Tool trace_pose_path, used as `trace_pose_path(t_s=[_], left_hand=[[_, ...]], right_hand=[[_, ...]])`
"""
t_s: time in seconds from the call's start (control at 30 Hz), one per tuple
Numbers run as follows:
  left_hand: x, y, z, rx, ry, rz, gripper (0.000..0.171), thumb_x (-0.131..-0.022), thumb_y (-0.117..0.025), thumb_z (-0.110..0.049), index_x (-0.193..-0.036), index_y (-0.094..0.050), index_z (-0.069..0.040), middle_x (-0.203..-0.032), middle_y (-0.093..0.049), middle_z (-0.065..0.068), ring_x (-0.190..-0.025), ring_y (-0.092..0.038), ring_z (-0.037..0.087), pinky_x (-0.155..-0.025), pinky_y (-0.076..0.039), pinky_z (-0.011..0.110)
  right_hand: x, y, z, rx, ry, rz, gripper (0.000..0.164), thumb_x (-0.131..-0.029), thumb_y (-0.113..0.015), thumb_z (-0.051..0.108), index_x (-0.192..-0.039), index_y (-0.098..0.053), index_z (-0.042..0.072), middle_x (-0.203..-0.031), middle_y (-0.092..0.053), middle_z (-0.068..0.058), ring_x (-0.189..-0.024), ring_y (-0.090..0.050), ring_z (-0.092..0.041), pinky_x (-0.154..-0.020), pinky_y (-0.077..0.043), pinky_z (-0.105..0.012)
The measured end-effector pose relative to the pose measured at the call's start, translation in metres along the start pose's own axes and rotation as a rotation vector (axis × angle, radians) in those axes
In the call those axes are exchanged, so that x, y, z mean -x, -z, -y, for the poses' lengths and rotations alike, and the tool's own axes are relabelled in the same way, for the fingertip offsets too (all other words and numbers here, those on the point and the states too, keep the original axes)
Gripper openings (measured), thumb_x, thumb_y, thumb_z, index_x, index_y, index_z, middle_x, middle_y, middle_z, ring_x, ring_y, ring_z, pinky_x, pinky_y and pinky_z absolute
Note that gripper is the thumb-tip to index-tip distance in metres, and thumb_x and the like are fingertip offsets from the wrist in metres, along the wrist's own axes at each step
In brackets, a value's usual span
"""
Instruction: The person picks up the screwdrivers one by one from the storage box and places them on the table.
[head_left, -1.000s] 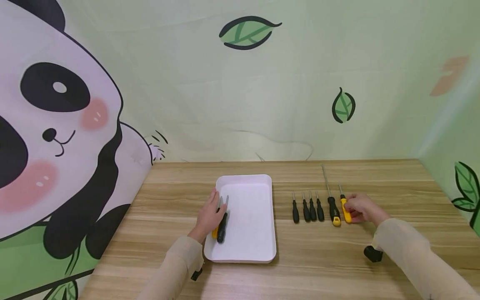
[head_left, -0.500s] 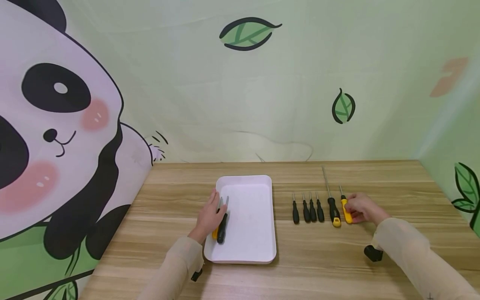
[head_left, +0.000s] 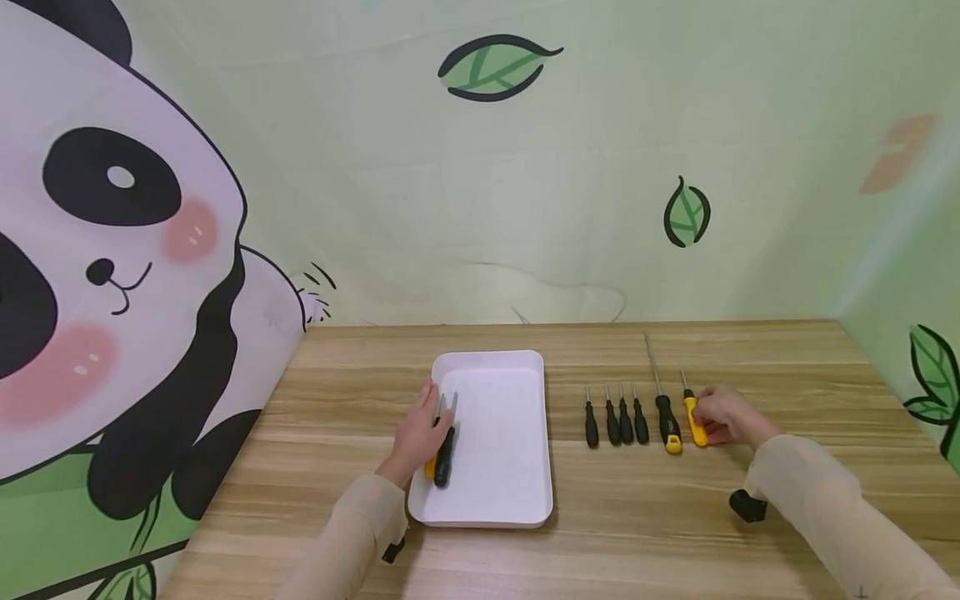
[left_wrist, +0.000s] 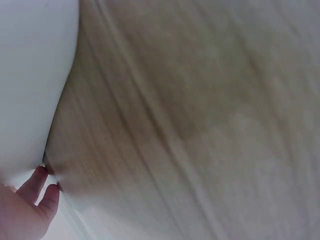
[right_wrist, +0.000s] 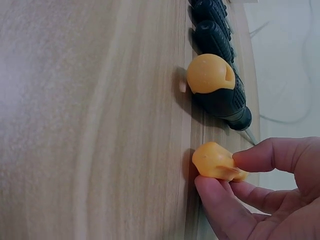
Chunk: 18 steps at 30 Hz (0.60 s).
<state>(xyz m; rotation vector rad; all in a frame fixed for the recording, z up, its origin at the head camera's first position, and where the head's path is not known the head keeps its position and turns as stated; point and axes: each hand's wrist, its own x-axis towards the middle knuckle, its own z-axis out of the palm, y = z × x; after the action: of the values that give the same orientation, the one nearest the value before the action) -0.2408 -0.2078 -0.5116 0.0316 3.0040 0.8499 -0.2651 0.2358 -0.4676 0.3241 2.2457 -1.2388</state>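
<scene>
The right hand (head_left: 726,414) pinched the yellow screwdriver (head_left: 696,429) on the surface (head_left: 637,517), partly hiding it. The left hand (head_left: 417,433), outstretched, partly covered a yellow-handled tool (head_left: 431,467) beside a black screwdriver (head_left: 444,462) in the tray (head_left: 498,450).

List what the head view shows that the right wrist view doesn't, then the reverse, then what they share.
Only head: the panda picture, the left hand at the left edge of the white tray, and a black screwdriver lying in it.

Only right wrist: the rounded end of the held yellow screwdriver seen end-on, fingertips on opposite sides.

Both: the right hand pinching that yellow screwdriver, the large black-and-yellow screwdriver beside it, smaller black screwdrivers, and the wooden table.
</scene>
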Motion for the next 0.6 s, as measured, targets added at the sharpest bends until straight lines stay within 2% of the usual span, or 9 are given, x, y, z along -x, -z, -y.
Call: trace_pose_path(t_s=[0.6], left_hand=[[-0.0006, -0.0005, 0.0014, -0.004, -0.004, -0.003, 0.062, -0.091, -0.041, -0.034, -0.140, -0.020, -0.001, -0.149, -0.011, 0.009, -0.133, -0.024, 0.027, -0.106, -0.025, 0.045]], right_hand=[[-0.0002, 0.0007, -0.0028, 0.003, 0.007, -0.016, 0.052, -0.075, -0.048, -0.002, -0.121, -0.027, -0.015, -0.072, -0.048, -0.006, -0.059, -0.051, -0.014, -0.056, -0.052, -0.026]])
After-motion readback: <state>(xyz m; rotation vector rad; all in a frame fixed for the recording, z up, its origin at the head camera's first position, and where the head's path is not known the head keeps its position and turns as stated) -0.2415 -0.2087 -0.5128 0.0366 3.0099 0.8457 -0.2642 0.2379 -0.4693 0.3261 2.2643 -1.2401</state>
